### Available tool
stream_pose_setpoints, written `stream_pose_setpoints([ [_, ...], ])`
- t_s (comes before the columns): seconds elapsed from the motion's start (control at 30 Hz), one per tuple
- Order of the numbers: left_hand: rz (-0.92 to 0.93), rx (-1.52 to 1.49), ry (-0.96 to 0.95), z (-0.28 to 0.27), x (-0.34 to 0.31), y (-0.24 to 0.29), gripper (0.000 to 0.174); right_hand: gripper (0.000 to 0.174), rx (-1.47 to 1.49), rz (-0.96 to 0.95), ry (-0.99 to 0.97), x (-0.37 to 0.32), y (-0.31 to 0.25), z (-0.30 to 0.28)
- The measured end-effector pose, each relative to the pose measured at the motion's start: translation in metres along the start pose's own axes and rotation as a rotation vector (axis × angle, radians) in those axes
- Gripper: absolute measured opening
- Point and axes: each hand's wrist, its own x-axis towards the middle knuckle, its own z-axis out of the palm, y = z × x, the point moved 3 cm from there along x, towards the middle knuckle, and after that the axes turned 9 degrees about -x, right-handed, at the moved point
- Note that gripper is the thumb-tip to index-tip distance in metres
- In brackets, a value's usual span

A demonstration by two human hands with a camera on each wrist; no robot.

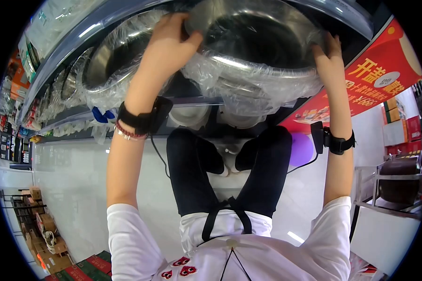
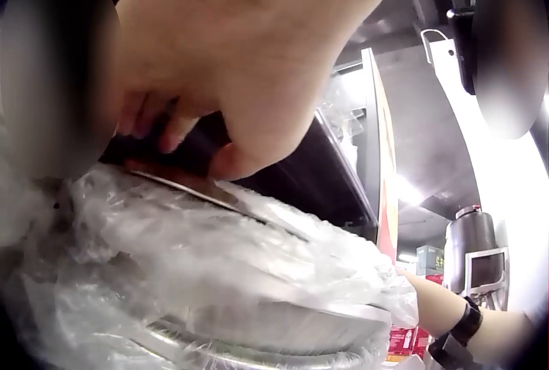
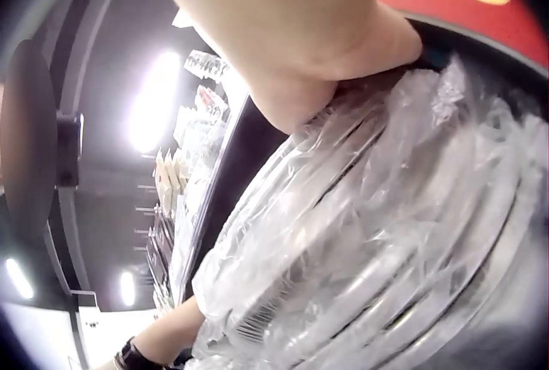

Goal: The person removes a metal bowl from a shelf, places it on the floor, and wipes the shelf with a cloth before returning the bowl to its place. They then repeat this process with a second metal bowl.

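A wide, shiny metal basin point(image 1: 262, 70), partly wrapped in clear plastic, lies on the shelf at the top of the head view. The left hand point(image 1: 171, 47) grips its left side, thumb at the rim; the left wrist view shows this hand point(image 2: 223, 69) with bent fingers above the wrapped basins point(image 2: 249, 267). On the opposite side, the right hand point(image 1: 330, 63) holds the rim between thumb and fingers. In the right wrist view the fingertips of the right hand point(image 3: 334, 52) are hidden behind the plastic-covered stack point(image 3: 343, 241).
Another wrapped metal basin point(image 1: 96, 86) stands to the left on the shelf. White round items point(image 1: 190, 114) lie on the level below. A red sign point(image 1: 375, 75) borders the shelf on the right, and a purple balloon point(image 1: 301, 149) is beside the person's knee.
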Motion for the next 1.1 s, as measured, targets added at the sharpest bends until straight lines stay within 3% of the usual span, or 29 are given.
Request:
stream_pose_setpoints([
  [0.07, 0.086, -0.034, -0.057, 0.017, 0.009, -0.006, 0.054, 0.066, -0.062, -0.02, -0.045, 0.0, -0.008, -0.005],
  [0.17, -0.051, -0.034, -0.113, 0.034, 0.015, -0.017, 0.063, 0.061, -0.144, -0.065, -0.196, 0.005, -0.005, -0.005],
  [0.23, -0.347, -0.526, -0.219, 0.039, 0.015, -0.025, 0.065, 0.057, -0.163, -0.083, -0.301, 0.007, -0.009, -0.01],
  [0.33, -0.226, -0.331, -0.217, 0.04, 0.019, -0.035, 0.066, 0.057, -0.178, -0.02, -0.433, 0.009, -0.03, -0.019],
  [0.43, -0.201, -0.216, -0.175, 0.043, 0.022, -0.038, 0.068, 0.044, -0.439, -0.143, -0.44, 0.012, -0.021, -0.011],
  [0.5, -0.189, -0.192, -0.177, 0.042, 0.024, -0.037, 0.068, 0.029, -0.741, -0.576, -0.473, 0.01, -0.021, -0.008],
  [0.53, -0.176, -0.168, -0.18, 0.04, 0.026, -0.035, 0.068, 0.029, -0.741, -0.575, -0.473, 0.012, -0.012, -0.002],
  [0.57, -0.177, -0.167, -0.181, 0.037, 0.027, -0.029, 0.068, 0.029, -0.611, -0.457, -0.419, 0.015, -0.002, 0.005],
  [0.6, -0.305, -0.272, -0.222, 0.036, 0.026, -0.027, 0.068, 0.031, -0.481, -0.339, -0.365, 0.017, 0.009, 0.011],
  [0.63, -0.434, -0.377, -0.262, 0.037, 0.024, -0.024, 0.068, 0.031, -0.478, -0.339, -0.368, 0.016, 0.006, 0.008],
  [0.7, -0.43, -0.318, -0.206, 0.038, 0.021, -0.017, 0.065, 0.027, -0.689, -0.553, -0.476, 0.01, -0.01, 0.001],
  [0.73, -0.425, -0.258, -0.15, 0.039, 0.019, -0.016, 0.063, 0.027, -0.682, -0.556, -0.48, 0.008, -0.01, 0.002],
  [0.77, -0.431, -0.252, -0.149, 0.043, 0.017, -0.02, 0.063, 0.027, -0.596, -0.491, -0.414, 0.008, -0.01, 0.001],
  [0.8, -0.314, -0.151, -0.082, 0.047, 0.017, -0.023, 0.058, 0.026, -0.51, -0.424, -0.349, 0.007, -0.01, 0.0],
  [0.83, -0.195, -0.051, -0.015, 0.049, 0.017, -0.026, 0.054, 0.026, -0.505, -0.427, -0.348, 0.004, -0.017, -0.002],
  [0.93, -0.089, 0.009, 0.033, 0.053, 0.013, -0.033, 0.053, 0.026, -0.409, -0.364, -0.218, -0.001, -0.031, -0.015],
  [1.0, -0.024, 0.031, 0.041, 0.058, 0.015, -0.046, 0.05, 0.025, -0.679, -0.647, -0.339, -0.003, -0.026, -0.011],
  [1.03, 0.048, 0.057, 0.055, 0.06, 0.015, -0.051, 0.048, 0.025, -0.681, -0.649, -0.342, -0.005, -0.019, -0.008],
  [1.07, 0.044, 0.054, 0.056, 0.054, 0.016, -0.039, 0.048, 0.025, -0.663, -0.642, -0.265, -0.01, -0.015, -0.005],
  [1.1, -0.103, -0.055, -0.048, 0.05, 0.019, -0.031, 0.049, 0.026, -0.645, -0.633, -0.185, -0.011, -0.011, -0.004],
])
